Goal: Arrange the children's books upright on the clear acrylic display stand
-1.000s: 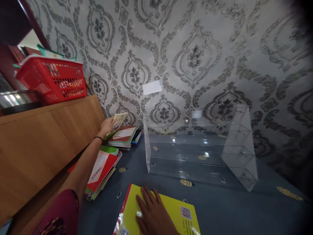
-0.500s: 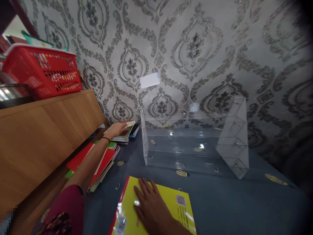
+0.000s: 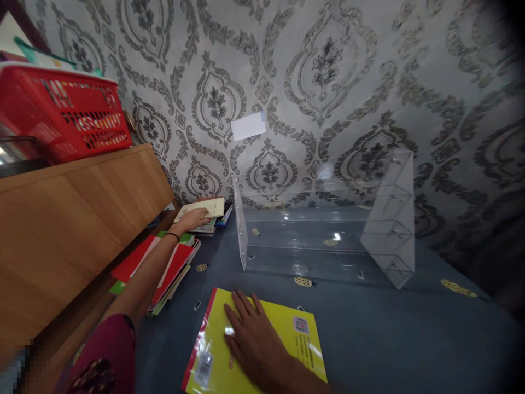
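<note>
My left hand (image 3: 194, 219) is at the far book stack by the wall. Its fingers are bent together at the near edge of a cream-covered book (image 3: 214, 207), which lies on top of other books (image 3: 205, 230); the grip is partly hidden. A dark band circles that wrist. Flat on a yellow book (image 3: 283, 328) with a red spine lies my right hand (image 3: 256, 339), fingers slightly spread. The yellow book rests on the blue patterned tablecloth, with a QR code and barcode showing. Below my left forearm sits another stack with a red book (image 3: 177, 268) on it.
A clear acrylic tiered rack (image 3: 388, 219) stands against the patterned wall. To the left, a wooden cabinet (image 3: 90, 202) carries a red plastic basket (image 3: 61, 109). A white paper (image 3: 248, 127) is on the wall.
The cream book's cover now shows more, and my left hand has drawn slightly back toward me along it. My right hand stays on the yellow book. The view has shifted slightly.
</note>
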Action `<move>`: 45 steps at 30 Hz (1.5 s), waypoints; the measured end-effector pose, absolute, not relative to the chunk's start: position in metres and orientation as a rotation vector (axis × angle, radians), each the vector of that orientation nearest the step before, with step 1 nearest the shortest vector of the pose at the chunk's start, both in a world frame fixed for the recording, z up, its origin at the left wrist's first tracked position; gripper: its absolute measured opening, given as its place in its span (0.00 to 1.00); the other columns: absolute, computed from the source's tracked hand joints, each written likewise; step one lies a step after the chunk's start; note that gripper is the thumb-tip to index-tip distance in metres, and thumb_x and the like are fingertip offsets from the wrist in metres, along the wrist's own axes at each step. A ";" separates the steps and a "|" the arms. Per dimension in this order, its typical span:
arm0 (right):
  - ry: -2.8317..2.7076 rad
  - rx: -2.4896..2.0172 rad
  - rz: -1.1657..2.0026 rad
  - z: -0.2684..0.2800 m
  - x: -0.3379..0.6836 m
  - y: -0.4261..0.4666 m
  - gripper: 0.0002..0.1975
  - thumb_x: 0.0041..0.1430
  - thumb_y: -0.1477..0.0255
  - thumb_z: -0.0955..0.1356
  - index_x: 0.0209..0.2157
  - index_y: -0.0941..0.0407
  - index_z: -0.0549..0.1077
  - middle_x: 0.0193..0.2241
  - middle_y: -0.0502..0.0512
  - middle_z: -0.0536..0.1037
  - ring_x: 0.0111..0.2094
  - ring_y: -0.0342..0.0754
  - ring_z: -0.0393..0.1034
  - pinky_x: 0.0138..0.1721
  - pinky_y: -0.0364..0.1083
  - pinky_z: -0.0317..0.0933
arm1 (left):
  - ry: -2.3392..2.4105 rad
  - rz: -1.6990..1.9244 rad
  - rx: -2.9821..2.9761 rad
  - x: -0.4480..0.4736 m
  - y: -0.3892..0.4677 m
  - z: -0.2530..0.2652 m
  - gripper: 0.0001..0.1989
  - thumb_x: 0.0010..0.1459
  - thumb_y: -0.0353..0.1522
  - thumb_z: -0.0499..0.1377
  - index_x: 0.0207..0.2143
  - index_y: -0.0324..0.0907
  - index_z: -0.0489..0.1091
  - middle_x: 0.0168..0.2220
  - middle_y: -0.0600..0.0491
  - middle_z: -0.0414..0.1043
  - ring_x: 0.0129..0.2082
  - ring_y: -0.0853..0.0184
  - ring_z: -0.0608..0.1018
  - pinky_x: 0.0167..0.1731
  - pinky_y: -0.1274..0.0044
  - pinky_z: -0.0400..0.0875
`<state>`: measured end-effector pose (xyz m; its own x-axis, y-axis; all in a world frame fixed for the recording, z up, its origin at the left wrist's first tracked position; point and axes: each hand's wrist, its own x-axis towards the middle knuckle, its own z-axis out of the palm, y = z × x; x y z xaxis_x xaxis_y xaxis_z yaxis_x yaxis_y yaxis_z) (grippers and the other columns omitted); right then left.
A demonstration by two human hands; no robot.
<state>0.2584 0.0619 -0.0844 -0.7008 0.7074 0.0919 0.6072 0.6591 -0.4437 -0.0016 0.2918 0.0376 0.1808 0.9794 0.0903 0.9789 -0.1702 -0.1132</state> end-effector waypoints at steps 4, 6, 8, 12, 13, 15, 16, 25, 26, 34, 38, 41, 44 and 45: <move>-2.631 -1.073 0.583 -0.086 0.258 0.063 0.29 0.71 0.59 0.59 0.66 0.62 0.63 0.68 0.71 0.55 0.70 0.66 0.46 0.68 0.68 0.42 | -2.045 -0.017 -2.163 0.015 0.293 0.023 0.31 0.63 0.50 0.54 0.59 0.39 0.64 0.59 0.40 0.70 0.56 0.54 0.73 0.54 0.70 0.65; -2.632 -1.083 0.586 -0.087 0.258 0.064 0.29 0.71 0.60 0.60 0.66 0.60 0.63 0.68 0.69 0.56 0.70 0.65 0.46 0.68 0.67 0.42 | -2.123 -0.051 -2.037 0.031 0.294 0.012 0.32 0.63 0.51 0.54 0.59 0.37 0.64 0.58 0.36 0.69 0.57 0.48 0.72 0.53 0.64 0.65; -2.635 -1.084 0.581 -0.088 0.258 0.065 0.28 0.70 0.62 0.62 0.66 0.59 0.64 0.68 0.68 0.57 0.70 0.64 0.47 0.68 0.66 0.42 | -2.178 -0.091 -1.912 0.047 0.296 0.003 0.30 0.63 0.48 0.55 0.58 0.36 0.64 0.58 0.33 0.67 0.58 0.43 0.69 0.53 0.58 0.64; -2.651 -1.057 0.598 -0.089 0.259 0.067 0.28 0.69 0.63 0.62 0.66 0.59 0.63 0.68 0.68 0.56 0.70 0.65 0.46 0.68 0.68 0.41 | -2.205 -0.157 -1.797 0.067 0.297 -0.004 0.23 0.66 0.40 0.51 0.56 0.35 0.66 0.56 0.30 0.68 0.58 0.41 0.69 0.51 0.55 0.63; -2.655 -1.052 0.612 -0.087 0.259 0.067 0.28 0.69 0.63 0.62 0.66 0.59 0.63 0.68 0.69 0.55 0.71 0.65 0.45 0.68 0.68 0.41 | -2.204 -0.164 -1.799 0.067 0.298 -0.003 0.21 0.67 0.39 0.50 0.56 0.35 0.67 0.55 0.30 0.69 0.57 0.42 0.70 0.50 0.56 0.64; -2.669 -1.061 0.654 -0.083 0.260 0.067 0.29 0.70 0.62 0.61 0.67 0.60 0.62 0.69 0.69 0.54 0.71 0.65 0.43 0.68 0.68 0.39 | -2.196 -0.165 -1.829 0.065 0.298 0.002 0.20 0.68 0.37 0.48 0.53 0.35 0.69 0.52 0.32 0.72 0.54 0.44 0.73 0.49 0.58 0.66; -2.676 -1.073 0.680 -0.080 0.260 0.066 0.29 0.70 0.61 0.60 0.67 0.60 0.62 0.69 0.70 0.53 0.71 0.64 0.42 0.68 0.68 0.38 | -2.188 -0.164 -1.853 0.062 0.298 0.005 0.20 0.68 0.37 0.47 0.52 0.35 0.70 0.51 0.33 0.74 0.52 0.46 0.75 0.48 0.59 0.67; -2.672 -1.116 0.767 -0.065 0.259 0.062 0.30 0.71 0.60 0.59 0.67 0.63 0.61 0.69 0.73 0.50 0.71 0.65 0.39 0.69 0.68 0.36 | -2.156 -0.352 -1.882 0.007 0.295 0.061 0.22 0.70 0.42 0.44 0.51 0.43 0.74 0.50 0.41 0.78 0.50 0.56 0.79 0.45 0.72 0.69; -2.668 -1.111 0.769 -0.065 0.260 0.063 0.30 0.71 0.60 0.59 0.67 0.64 0.61 0.69 0.73 0.50 0.71 0.66 0.40 0.68 0.69 0.36 | -2.159 -0.395 -1.866 -0.001 0.294 0.068 0.22 0.70 0.42 0.44 0.52 0.44 0.74 0.51 0.43 0.78 0.50 0.57 0.78 0.44 0.74 0.68; -2.656 -1.091 0.742 -0.070 0.261 0.065 0.31 0.71 0.59 0.60 0.67 0.63 0.61 0.69 0.72 0.51 0.71 0.66 0.41 0.68 0.69 0.37 | -2.106 -0.675 -1.802 -0.038 0.281 0.103 0.23 0.69 0.43 0.45 0.51 0.42 0.74 0.46 0.47 0.80 0.44 0.61 0.77 0.37 0.78 0.65; -2.663 -1.076 0.726 -0.071 0.261 0.065 0.30 0.71 0.60 0.60 0.66 0.64 0.62 0.69 0.73 0.51 0.71 0.67 0.41 0.68 0.70 0.37 | -2.028 -0.770 -1.841 -0.040 0.280 0.108 0.22 0.67 0.44 0.47 0.48 0.43 0.75 0.43 0.49 0.80 0.41 0.62 0.77 0.35 0.78 0.63; -2.653 -1.076 0.717 -0.070 0.261 0.064 0.30 0.71 0.60 0.60 0.66 0.64 0.62 0.69 0.73 0.52 0.71 0.67 0.42 0.68 0.69 0.38 | -1.989 -0.843 -1.832 -0.040 0.281 0.112 0.22 0.67 0.44 0.47 0.46 0.42 0.75 0.40 0.49 0.79 0.40 0.62 0.76 0.34 0.78 0.63; -2.652 -1.086 0.718 -0.070 0.261 0.064 0.30 0.71 0.59 0.59 0.67 0.63 0.61 0.69 0.72 0.51 0.71 0.66 0.41 0.69 0.68 0.37 | -1.957 -0.908 -1.818 -0.040 0.283 0.114 0.21 0.67 0.43 0.47 0.44 0.41 0.75 0.40 0.49 0.79 0.39 0.63 0.76 0.34 0.78 0.63; -2.654 -1.090 0.719 -0.070 0.260 0.064 0.31 0.71 0.59 0.59 0.67 0.63 0.61 0.69 0.72 0.51 0.71 0.66 0.41 0.69 0.68 0.37 | -1.948 -0.924 -1.816 -0.039 0.283 0.115 0.21 0.67 0.42 0.47 0.44 0.40 0.75 0.40 0.49 0.79 0.38 0.63 0.76 0.34 0.78 0.63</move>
